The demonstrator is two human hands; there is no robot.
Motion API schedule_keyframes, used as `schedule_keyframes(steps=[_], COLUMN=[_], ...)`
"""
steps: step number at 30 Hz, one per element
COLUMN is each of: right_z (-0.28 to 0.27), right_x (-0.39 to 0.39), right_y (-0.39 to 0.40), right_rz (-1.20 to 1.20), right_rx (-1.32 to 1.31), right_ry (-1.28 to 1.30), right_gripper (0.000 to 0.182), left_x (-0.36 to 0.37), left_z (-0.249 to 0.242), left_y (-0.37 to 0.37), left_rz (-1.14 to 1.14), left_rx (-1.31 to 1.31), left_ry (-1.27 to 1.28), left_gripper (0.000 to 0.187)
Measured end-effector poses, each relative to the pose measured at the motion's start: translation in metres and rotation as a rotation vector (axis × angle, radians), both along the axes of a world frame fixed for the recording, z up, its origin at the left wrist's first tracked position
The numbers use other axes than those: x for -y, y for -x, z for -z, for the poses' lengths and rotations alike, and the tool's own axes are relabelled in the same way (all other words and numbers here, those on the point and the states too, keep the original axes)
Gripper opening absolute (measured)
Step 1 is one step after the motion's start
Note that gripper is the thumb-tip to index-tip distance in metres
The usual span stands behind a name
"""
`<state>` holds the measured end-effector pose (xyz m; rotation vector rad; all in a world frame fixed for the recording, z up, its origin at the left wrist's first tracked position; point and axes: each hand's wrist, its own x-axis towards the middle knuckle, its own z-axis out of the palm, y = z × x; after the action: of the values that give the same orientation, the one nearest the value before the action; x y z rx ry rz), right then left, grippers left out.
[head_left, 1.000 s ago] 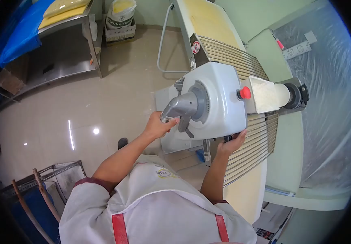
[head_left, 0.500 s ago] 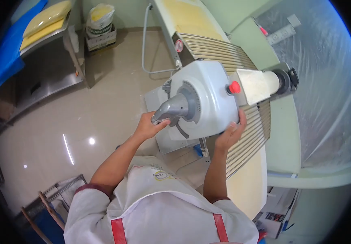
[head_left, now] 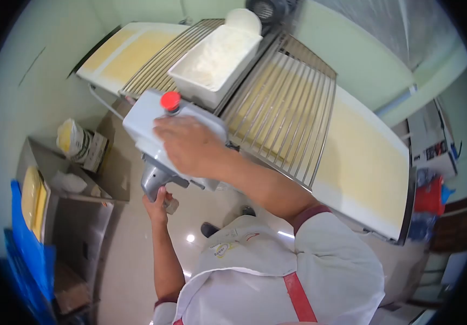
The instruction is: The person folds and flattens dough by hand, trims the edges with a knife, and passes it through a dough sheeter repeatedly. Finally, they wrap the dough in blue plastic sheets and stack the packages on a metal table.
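Observation:
My left hand (head_left: 159, 205) is closed around the lower end of the grey handle (head_left: 156, 179) on the machine's near side. My right hand (head_left: 187, 142) lies with its palm down on top of the light grey machine housing (head_left: 146, 116), just below the red knob (head_left: 170, 101). Behind the housing sits a white tub (head_left: 217, 57) with whitish powder inside. Wire guards (head_left: 285, 108) slope over the yellowish belt (head_left: 361, 157) on the right, where a dough sheet seems to lie under the bars.
At the left a metal table (head_left: 76, 216) bears a yellow wrapped slab (head_left: 32, 200), with blue plastic (head_left: 30, 249) beside it. An open bag (head_left: 73, 138) stands near the wall. A red container (head_left: 429, 196) is beyond the belt's right end.
The view has turned and shifted, bringing the tub's powder and the right belt into sight. My right hand has moved from the housing's side onto its top; my left hand remains on the handle.

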<state>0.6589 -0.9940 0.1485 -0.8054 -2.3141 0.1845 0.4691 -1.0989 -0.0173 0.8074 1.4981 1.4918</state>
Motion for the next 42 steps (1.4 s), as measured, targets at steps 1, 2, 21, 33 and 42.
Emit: schedule_keyframes(steps=[1, 2, 21, 33, 42], right_z=[-0.002, -0.003, -0.021, -0.022, -0.020], right_x=[-0.002, -0.006, -0.121, -0.150, -0.152], right_y=[0.001, 0.004, 0.146, 0.173, 0.174], right_rz=[-0.022, -0.048, 0.116, 0.207, 0.244], right_rx=[0.012, 0.025, 0.757, 0.957, 0.968], right_ry=[0.007, 0.014, 0.236, 0.552, 0.518], right_gripper=[0.036, 0.037, 0.050, 0.056, 0.053], left_x=[0.000, 0.001, 0.009, 0.007, -0.009], left_z=[0.000, 0.002, 0.027, 0.024, 0.031], left_y=[-0.001, 0.000, 0.008, 0.005, 0.037], left_rz=[0.012, 0.020, 0.102, 0.094, 0.173], left_rx=[-0.009, -0.016, 0.111, -0.006, -0.333], left_ry=[-0.018, -0.035, -0.062, 0.006, -0.246], left_gripper=[0.033, 0.034, 0.041, 0.033, 0.030])
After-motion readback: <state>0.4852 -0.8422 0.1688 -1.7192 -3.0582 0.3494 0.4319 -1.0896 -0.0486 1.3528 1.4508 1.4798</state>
